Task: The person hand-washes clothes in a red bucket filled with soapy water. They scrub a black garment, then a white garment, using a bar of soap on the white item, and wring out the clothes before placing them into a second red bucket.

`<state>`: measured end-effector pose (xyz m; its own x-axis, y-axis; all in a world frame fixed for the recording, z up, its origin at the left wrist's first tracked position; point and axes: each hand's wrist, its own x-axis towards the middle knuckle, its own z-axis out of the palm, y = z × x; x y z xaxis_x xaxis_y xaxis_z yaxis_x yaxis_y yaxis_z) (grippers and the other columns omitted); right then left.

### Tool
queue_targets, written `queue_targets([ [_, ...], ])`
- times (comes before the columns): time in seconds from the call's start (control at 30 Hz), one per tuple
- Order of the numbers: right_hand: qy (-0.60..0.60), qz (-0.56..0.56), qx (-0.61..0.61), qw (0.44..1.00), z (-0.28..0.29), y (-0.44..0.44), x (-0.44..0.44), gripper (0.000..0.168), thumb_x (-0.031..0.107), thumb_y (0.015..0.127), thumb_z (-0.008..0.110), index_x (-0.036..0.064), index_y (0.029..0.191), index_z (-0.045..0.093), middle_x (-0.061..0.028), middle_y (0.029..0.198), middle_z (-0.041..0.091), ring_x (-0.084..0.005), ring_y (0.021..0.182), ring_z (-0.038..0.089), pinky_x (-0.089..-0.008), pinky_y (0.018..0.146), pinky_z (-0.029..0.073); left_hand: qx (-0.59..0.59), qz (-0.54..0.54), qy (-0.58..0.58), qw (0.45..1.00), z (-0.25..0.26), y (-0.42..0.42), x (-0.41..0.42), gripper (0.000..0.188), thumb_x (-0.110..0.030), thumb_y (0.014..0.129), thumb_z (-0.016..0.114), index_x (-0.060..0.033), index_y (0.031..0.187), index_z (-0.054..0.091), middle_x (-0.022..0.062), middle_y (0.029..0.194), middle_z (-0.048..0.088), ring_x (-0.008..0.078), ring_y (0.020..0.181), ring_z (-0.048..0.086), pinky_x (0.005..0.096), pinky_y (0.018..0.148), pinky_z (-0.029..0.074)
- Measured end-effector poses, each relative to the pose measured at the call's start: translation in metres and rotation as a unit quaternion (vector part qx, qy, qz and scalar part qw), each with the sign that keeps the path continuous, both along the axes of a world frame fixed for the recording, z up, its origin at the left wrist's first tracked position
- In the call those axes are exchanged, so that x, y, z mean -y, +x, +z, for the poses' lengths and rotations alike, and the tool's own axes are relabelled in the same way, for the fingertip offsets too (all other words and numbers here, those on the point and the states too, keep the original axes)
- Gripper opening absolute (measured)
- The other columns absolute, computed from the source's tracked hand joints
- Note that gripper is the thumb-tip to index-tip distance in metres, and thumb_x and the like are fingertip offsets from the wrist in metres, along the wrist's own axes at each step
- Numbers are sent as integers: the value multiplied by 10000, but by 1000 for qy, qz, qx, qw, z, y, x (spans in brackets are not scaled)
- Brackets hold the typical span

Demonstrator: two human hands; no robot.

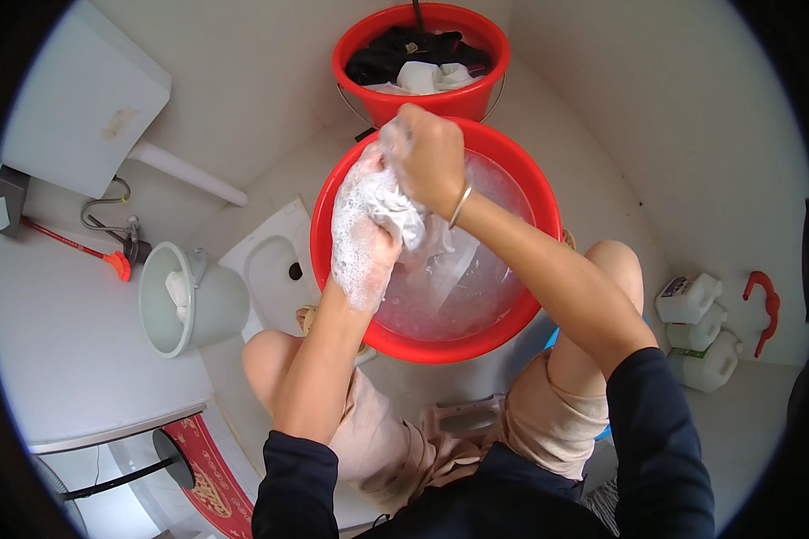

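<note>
Between my knees stands a red plastic basin [438, 352] of cloudy, soapy water. Above its left part my left hand [361, 236], covered in white suds, grips a bunched white cloth [399, 210]. The cloth's lower end hangs down into the water. My right hand [431, 158], a bangle on its wrist, is closed in a fist on the cloth's upper end, right against the left hand. The right fingers are blurred, and the part of the cloth inside them is hidden.
A red bucket [421, 101] holding dark and white clothes stands beyond the basin. To the left are a squat toilet [270, 259], a tipped pale bucket [219, 306] and an orange brush [118, 265]. Several white jugs [708, 360] stand by the right wall.
</note>
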<state>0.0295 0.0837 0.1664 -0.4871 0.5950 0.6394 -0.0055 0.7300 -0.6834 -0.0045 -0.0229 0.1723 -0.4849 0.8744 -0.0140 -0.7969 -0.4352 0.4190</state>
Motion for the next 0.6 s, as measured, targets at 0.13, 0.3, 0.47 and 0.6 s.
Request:
queue_targets([
  [0.13,-77,-14,-22,997,15,2,-19,286,223,805,614,-1,639,553,-200,570,543,-366,555,565,-423,538,444,-43,-27,-35,998,11,-9,9,156,-162,934,506,-33,924,593,70,861,628,183,796,621,325,721,516],
  [0.3,-160,51,-36,985,49,16,-33,310,262,821,613,-17,687,602,-175,577,575,-313,527,564,-390,549,457,-420,99,-266,862,37,-25,25,562,-123,789,739,-38,1244,421,138,1213,556,210,1129,525,320,931,446],
  [0.47,-89,156,0,984,51,20,7,368,355,796,678,0,834,589,-171,648,579,-285,626,604,-368,592,476,-568,-24,-308,763,30,-6,10,776,-63,617,809,-49,1295,431,88,1177,558,200,1087,543,337,912,446],
  [0.6,-120,182,-55,974,55,18,6,447,360,743,737,12,961,559,-172,848,596,-265,691,620,-357,631,493,-529,25,-387,755,36,-16,12,406,-129,776,726,2,1122,560,48,987,614,151,918,586,312,794,488],
])
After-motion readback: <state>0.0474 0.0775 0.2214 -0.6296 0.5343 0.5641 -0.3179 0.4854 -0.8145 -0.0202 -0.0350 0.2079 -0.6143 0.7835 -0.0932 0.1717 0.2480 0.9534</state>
